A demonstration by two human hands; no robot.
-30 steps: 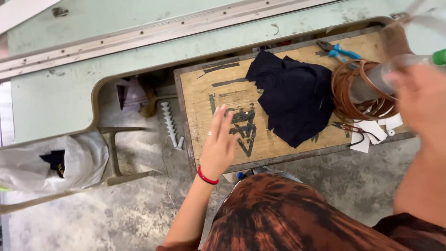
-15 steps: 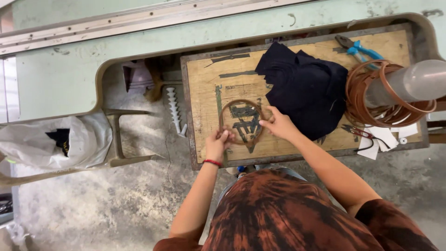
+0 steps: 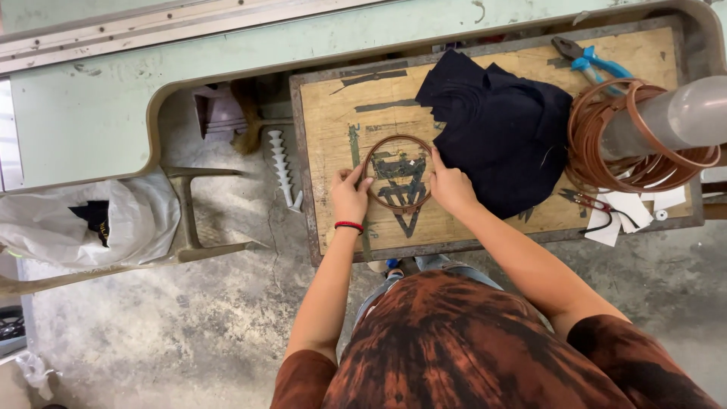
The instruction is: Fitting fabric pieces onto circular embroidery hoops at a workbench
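A thin brown ring [image 3: 397,138] lies flat on the wooden board [image 3: 333,113], over dark painted marks. My left hand [image 3: 350,197] pinches the ring's left side. At the ring's right side, my right hand [image 3: 450,186] holds it with the fingers against the rim. A heap of black cloth [image 3: 503,125] lies just right of the ring, touching my right hand. Further right, a stack of several brown rings [image 3: 606,129] hangs around a grey pipe [image 3: 674,117].
Blue-handled pliers [image 3: 589,59] lie at the board's far corner. Small red-handled snips [image 3: 587,201] and white paper scraps [image 3: 628,210] sit at the near right. A white plastic bag [image 3: 83,220] rests left on a metal frame [image 3: 189,227]. Concrete floor lies below.
My right hand came down from the rings on the pipe and brought one ring onto the board. Both hands now hold that ring flat over the painted marks.
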